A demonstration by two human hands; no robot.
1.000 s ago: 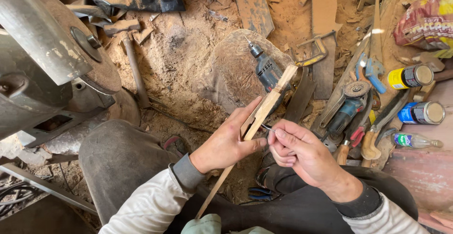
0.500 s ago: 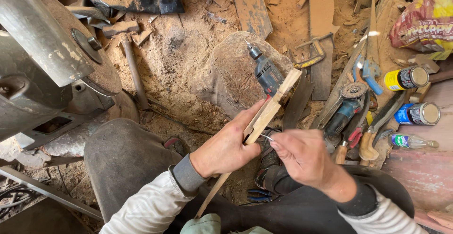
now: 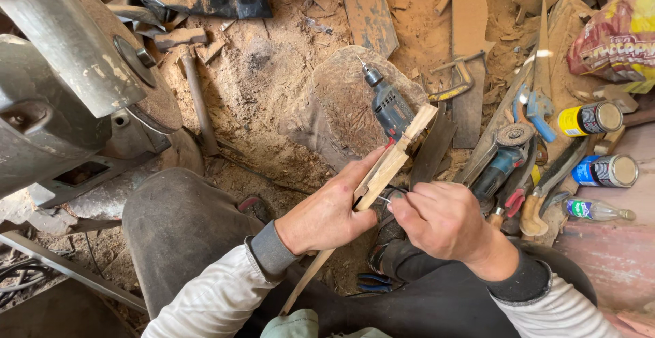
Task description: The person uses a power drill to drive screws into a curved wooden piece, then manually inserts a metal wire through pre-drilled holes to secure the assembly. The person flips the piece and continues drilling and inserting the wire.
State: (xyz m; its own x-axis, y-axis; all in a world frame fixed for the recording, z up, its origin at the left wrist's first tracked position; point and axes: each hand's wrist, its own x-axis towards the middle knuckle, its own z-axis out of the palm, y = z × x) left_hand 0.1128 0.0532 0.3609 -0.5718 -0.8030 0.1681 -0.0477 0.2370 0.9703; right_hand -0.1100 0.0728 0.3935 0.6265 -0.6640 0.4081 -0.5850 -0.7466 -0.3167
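My left hand [image 3: 326, 210] grips a long thin wooden stick [image 3: 390, 164] that slants from lower left to upper right, its wider end over a blue power drill [image 3: 389, 103]. My right hand [image 3: 442, 218] is closed next to the stick's middle, pinching a small thin metal piece, a nail or pin [image 3: 384, 201], whose tip touches the wood. Both forearms wear pale sleeves with grey cuffs. The drill lies on a flat tree-stump block [image 3: 339, 107].
Sawdust covers the ground. A hammer [image 3: 191, 72] lies upper left beside a large grey machine [image 3: 61, 85]. A metal clamp [image 3: 454, 79], an angle grinder [image 3: 503, 157], pliers [image 3: 372, 283], two spray cans [image 3: 590, 118], a small bottle [image 3: 595, 209] and wood scraps lie at right.
My right hand has drawn slightly away from the left and now holds the small metal piece against the stick. The stick has tilted a little lower.
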